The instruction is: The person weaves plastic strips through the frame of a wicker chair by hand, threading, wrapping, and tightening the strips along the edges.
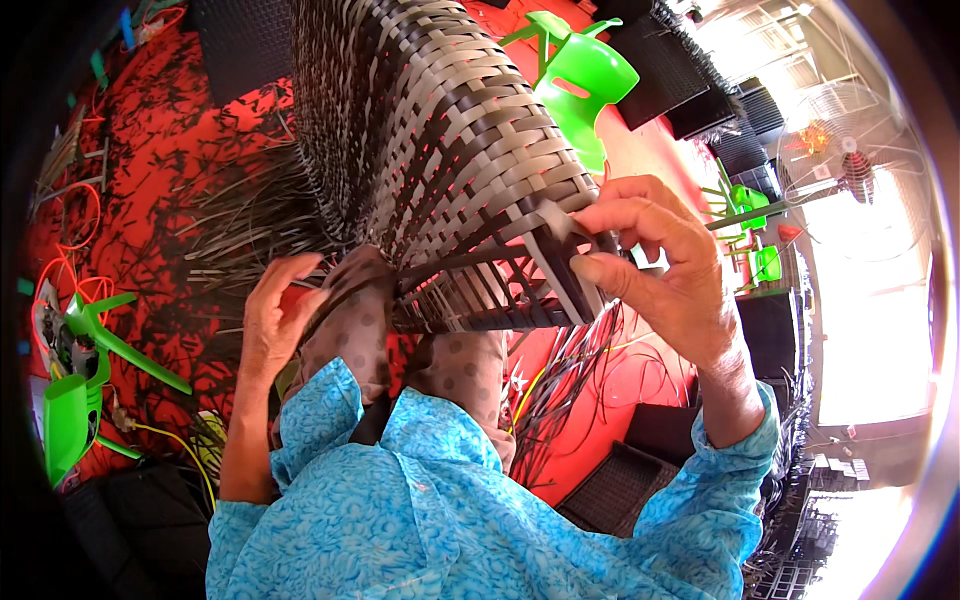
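A large woven piece (440, 130) of brown and beige flat plastic strips rises in front of me, its lower end between my knees. My right hand (660, 265) is at the frame's near right corner. Its thumb and fingers close on a greyish strip (556, 218) bent over that corner. Open weave with loose dark strips shows along the near end. My left hand (277, 315) is beside my left knee, fingers curved and apart from the thumb. A dark strip (365, 288) crosses that knee close to the thumb; whether they touch I cannot tell.
Loose strips (245, 220) spread over the red floor (150, 210) on the left, and another bundle (570, 385) lies on the right. Green plastic chairs (585, 85) stand beyond the woven piece. A fan (850, 160) and dark woven furniture (680, 65) are at the right.
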`<state>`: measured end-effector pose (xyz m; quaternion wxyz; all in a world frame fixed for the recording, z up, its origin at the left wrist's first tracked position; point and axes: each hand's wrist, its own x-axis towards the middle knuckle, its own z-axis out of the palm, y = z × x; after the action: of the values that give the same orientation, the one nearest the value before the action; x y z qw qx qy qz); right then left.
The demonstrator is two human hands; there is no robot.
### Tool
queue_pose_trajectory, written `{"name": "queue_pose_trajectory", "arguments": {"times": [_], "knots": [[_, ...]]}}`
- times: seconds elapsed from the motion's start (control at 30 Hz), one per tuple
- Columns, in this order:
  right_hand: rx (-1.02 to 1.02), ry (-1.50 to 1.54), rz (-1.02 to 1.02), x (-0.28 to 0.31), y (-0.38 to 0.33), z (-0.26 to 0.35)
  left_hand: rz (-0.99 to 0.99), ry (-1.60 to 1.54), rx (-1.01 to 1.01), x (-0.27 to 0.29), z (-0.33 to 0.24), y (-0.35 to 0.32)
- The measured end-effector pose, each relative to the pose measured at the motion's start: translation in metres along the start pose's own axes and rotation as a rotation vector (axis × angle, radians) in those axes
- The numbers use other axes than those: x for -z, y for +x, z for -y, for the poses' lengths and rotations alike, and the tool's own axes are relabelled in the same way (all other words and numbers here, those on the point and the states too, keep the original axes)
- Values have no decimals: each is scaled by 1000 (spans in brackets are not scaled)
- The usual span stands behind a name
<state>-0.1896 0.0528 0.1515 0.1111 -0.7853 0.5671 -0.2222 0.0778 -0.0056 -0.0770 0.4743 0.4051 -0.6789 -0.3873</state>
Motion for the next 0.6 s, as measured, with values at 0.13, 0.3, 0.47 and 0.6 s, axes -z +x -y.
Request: {"name": "queue_pose_trajectory", "arguments": {"times": [0.13, 0.3, 0.47, 0.6], "knots": [[96, -101, -57, 5, 2, -4, 93, -83, -288, -25, -75, 39], [-19, 129, -36, 0, -1, -17, 115, -278, -442, -61, -131, 61], [270, -52, -34, 3, 1, -10, 51, -217, -681, -78, -141, 72], [444, -220, -157, 0, 1, -16, 66, -268, -700, -77, -149, 76]]}}
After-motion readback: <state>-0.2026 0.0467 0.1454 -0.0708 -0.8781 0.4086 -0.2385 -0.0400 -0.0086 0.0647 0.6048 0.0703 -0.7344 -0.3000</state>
